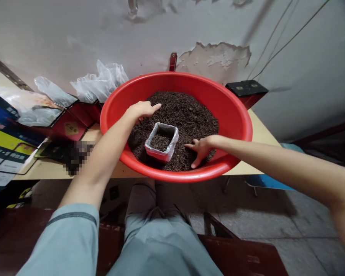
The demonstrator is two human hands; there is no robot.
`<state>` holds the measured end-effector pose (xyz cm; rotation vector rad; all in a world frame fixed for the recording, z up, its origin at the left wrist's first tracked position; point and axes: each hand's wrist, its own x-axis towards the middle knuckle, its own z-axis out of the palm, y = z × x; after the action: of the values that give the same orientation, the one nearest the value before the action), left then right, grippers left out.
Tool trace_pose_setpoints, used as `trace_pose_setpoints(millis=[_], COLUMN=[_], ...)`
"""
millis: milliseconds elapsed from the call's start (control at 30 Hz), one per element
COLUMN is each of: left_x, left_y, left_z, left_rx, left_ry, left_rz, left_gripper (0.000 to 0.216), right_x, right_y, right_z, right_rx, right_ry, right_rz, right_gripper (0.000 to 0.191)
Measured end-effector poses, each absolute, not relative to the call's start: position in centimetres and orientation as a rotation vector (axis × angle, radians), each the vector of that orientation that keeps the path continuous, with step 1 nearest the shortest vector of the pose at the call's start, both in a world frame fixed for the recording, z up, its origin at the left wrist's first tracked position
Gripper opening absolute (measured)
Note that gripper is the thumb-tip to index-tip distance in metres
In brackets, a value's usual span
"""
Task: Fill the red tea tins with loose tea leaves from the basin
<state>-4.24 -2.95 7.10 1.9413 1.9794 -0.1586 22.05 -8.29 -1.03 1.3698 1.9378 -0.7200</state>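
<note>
A large red basin [235, 115] sits on a table and holds a heap of dark loose tea leaves [189, 111]. A small red box lined with clear plastic [161, 142] stands in the leaves, partly filled. My left hand [143, 109] lies on the leaves just behind and left of the box, fingers stretched forward and together. To the right of the box, my right hand [201, 150] rests flat on the leaves with its fingers spread. Neither hand touches the box.
The wooden table [261, 134] stands against a peeling wall. Clear plastic bags [100, 82] and red boxes [71, 122] lie at the left, with printed cartons [5, 138] nearer the edge. A black box [246, 88] sits behind the basin at the right.
</note>
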Motion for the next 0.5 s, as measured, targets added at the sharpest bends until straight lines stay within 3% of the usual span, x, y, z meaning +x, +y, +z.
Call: trace_pose_setpoints(millis=[100,233,333,500], left_x=[-6.3,-9.8,-11.4,-11.5], left_y=[-1.6,-1.3,-1.0,-0.1], left_z=[4.6,2.3,1.5,0.5], left_rx=[1.891,1.696,1.592,1.618], left_ry=[1.956,1.862,1.838,1.777], left_rz=[-0.241,-0.412,-0.487,-0.506], left_gripper=[0.081,0.075,0.077,0.086], right_x=[20.8,19.8,20.1,21.3], right_y=[-9.6,-9.4,-9.2,-9.7], right_z=[-1.3,-1.0,-1.2,-2.1], right_rx=[1.333,1.228,1.162,1.127], right_ry=[1.934,1.902,1.907,2.071], right_rz=[-0.609,-0.585,-0.525,-0.383], right_gripper=[0.161,0.166,0.156,0.121])
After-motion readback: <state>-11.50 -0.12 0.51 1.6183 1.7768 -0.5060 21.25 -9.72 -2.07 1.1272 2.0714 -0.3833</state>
